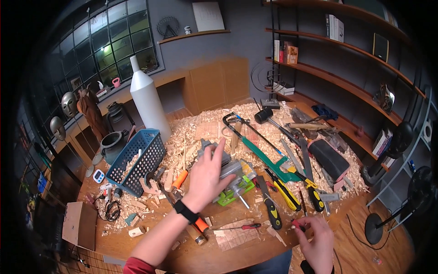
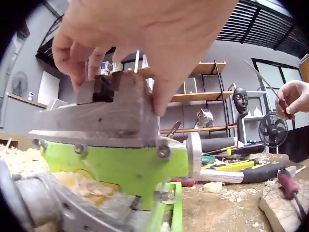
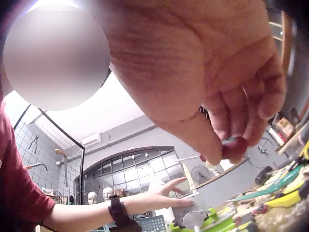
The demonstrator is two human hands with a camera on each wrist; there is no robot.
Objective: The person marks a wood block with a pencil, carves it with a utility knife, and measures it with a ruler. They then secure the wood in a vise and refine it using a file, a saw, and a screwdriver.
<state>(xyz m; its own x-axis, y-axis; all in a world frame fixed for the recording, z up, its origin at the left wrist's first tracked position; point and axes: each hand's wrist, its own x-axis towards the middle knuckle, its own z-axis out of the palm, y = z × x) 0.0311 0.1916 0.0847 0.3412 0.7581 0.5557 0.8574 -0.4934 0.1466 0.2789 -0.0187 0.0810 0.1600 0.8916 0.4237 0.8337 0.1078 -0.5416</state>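
My left hand [image 1: 207, 176] rests over a small bench vise with a lime-green base [image 1: 236, 192], its fingers extended and thumb spread. In the left wrist view, fingers and thumb straddle the vise's grey metal jaw block [image 2: 101, 121]. My right hand [image 1: 317, 242], raised by the table's near right edge, pinches the red handle [image 3: 235, 146] of a slim tool between thumb and fingertips. Its long thin shaft [image 2: 260, 76] points up and leftward in the left wrist view. A similar red-handled tool [image 1: 251, 226] lies on a marked wooden board [image 1: 235, 237] between the hands.
Wood shavings [image 1: 200, 125] cover the table's back. A green hacksaw [image 1: 269, 157], a yellow utility knife [image 1: 287, 196] and a black-and-yellow handled tool [image 1: 273, 214] lie right of the vise. A blue basket [image 1: 148, 153] and tall white bottle [image 1: 148, 98] stand left.
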